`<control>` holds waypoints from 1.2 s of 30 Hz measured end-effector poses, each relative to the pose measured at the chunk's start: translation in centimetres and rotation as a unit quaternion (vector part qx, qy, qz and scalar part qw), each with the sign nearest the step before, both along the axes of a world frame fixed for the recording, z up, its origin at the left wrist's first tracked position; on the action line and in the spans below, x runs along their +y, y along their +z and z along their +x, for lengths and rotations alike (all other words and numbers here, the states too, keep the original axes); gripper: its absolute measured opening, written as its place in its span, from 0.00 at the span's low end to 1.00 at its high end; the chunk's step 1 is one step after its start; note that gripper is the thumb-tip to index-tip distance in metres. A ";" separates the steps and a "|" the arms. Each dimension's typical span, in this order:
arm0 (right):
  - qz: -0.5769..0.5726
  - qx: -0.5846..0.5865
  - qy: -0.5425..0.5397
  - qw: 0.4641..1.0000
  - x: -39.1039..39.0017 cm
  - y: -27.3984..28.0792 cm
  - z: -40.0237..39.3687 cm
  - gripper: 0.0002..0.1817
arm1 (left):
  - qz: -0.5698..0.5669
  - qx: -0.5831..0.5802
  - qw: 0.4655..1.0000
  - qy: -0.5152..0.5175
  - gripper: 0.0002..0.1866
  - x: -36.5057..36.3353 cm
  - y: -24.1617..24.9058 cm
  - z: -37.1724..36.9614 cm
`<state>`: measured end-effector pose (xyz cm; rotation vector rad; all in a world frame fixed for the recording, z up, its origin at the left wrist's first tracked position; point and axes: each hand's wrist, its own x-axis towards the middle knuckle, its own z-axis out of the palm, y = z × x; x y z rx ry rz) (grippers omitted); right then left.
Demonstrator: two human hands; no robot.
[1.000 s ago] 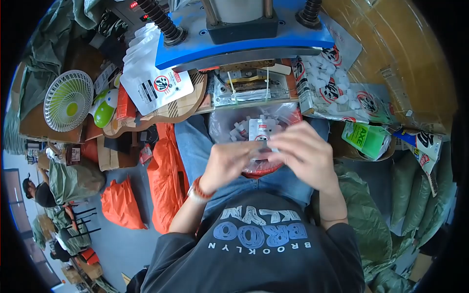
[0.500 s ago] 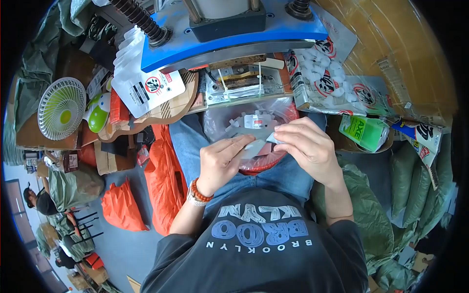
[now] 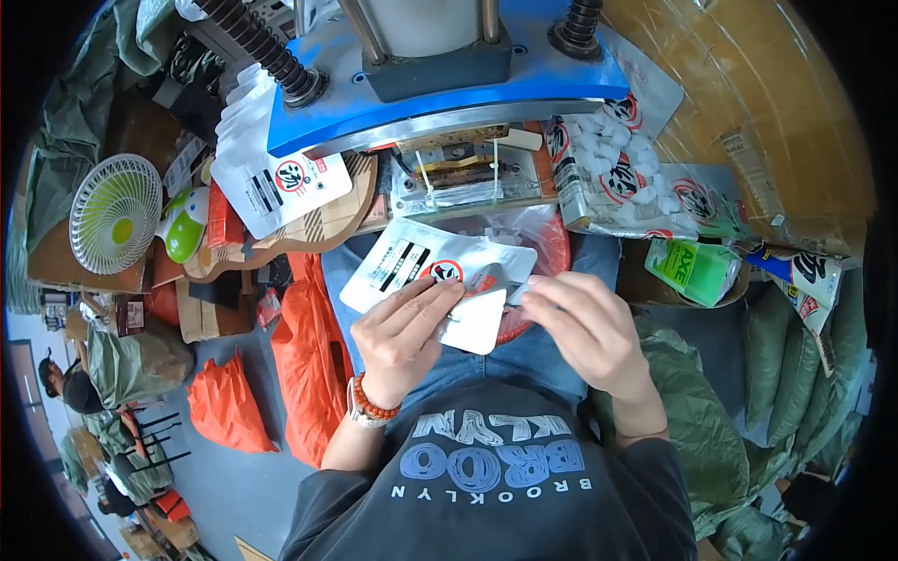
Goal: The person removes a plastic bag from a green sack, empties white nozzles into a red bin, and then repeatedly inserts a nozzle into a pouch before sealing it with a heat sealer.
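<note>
A white printed packaging pouch (image 3: 388, 266) lies across my lap, its right part bent over into a pale flap. My left hand (image 3: 402, 329) is closed on the pouch's near edge, fingers pressed over its red-and-black print. At the pouch's right end, my right hand (image 3: 587, 329) has thumb and fingers pinched together on the edge; the fingertips partly hide what is between them. Below the pouch, a red basin (image 3: 561, 248) lined with clear plastic sits between my knees, partly covered.
Ahead stands a blue press (image 3: 449, 117) with tooling under its plate. A stack of pouches (image 3: 281, 187) lies left on a wooden board, beside a fan (image 3: 117, 215). Small translucent pieces (image 3: 613, 150) lie on pouches at right, near a green container (image 3: 692, 269). Other people are far left.
A printed pouch now lies between my hands, over the basin, where a small pale piece was at my right fingertips. My left hand has shifted slightly left and toward me.
</note>
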<state>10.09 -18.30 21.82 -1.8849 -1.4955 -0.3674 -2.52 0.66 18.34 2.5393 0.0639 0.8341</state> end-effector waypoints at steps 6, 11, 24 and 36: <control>0.078 0.129 0.118 0.982 0.1 1.1 -0.3 0.16 | -0.101 0.036 0.984 -0.142 0.16 0.2 1.6 -0.5; -0.028 0.210 0.042 0.976 2.4 -5.4 1.5 0.28 | -0.267 0.155 0.948 -0.071 0.09 0.4 -4.7 0.4; 0.133 0.307 -0.114 0.935 -1.8 -5.1 2.8 0.11 | -0.751 0.069 0.656 -0.027 0.09 5.0 -4.4 9.2; 0.113 0.395 -0.157 0.898 -4.7 -5.8 0.9 0.09 | -0.742 0.107 0.662 -0.025 0.13 5.4 -5.3 9.1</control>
